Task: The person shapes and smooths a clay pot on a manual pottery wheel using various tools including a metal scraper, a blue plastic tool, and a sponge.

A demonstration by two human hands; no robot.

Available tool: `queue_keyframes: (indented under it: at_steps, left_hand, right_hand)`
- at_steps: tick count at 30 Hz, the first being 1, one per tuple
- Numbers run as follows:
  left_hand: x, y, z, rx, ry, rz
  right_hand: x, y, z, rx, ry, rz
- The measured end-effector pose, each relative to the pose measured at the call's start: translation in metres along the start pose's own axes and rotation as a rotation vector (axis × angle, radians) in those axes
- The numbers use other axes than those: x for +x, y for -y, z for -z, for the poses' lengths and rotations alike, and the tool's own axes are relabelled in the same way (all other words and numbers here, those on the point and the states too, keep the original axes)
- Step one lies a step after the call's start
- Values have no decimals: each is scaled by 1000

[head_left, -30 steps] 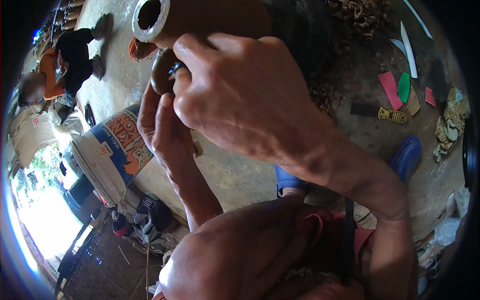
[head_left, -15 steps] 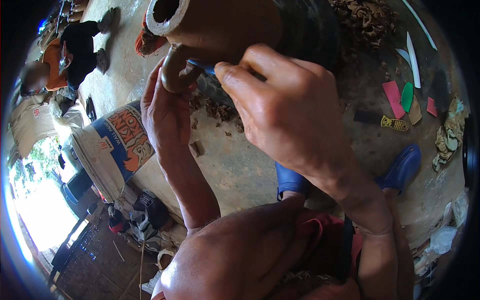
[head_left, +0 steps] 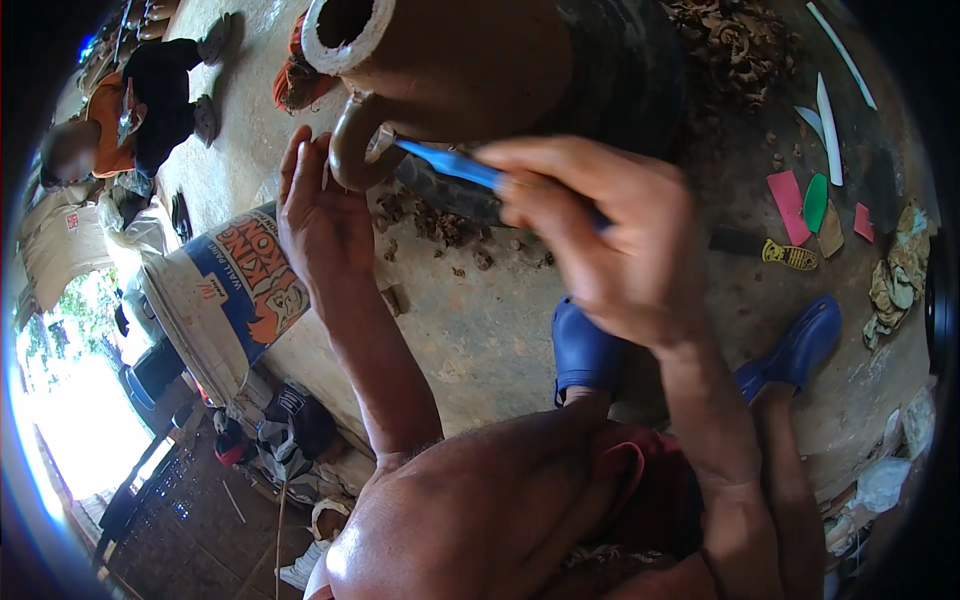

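Clamping blue tool (head_left: 455, 165) in right hand (head_left: 610, 230), upper centre, with left hand (head_left: 330, 228) unclosed beside handle (head_left: 346, 150) already joined to pot (head_left: 470, 70), seemingly unfinished.

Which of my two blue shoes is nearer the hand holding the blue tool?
The left shoe, just below your right hand with the blue tool in the picture; the right shoe sits farther off, to the right.
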State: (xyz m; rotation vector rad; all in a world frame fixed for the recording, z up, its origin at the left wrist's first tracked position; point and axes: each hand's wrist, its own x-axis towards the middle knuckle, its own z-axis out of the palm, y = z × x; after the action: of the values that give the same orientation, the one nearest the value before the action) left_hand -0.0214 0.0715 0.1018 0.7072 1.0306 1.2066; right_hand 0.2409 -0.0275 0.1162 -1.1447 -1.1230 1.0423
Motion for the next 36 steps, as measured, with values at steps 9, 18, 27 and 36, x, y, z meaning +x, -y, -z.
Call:
queue_keyframes:
  at_steps: [9, 18, 27, 36]
  left_hand:
    - [-39, 75, -2, 808, -284, -139]
    - [-38, 107, -26, 1470, -50, -557]
    - [18, 66, 31, 1665, -147, -587]
    - [45, 79, 76, 1026, -372, -349]
  right_hand:
    - [-58, -45, 213, -461, -507, -202]
    - [-109, -71, 287, -873, -759, -397]
    - [-118, -87, 313, -1058, -856, -421]
    - [-108, -95, 300, -1311, -980, -553]
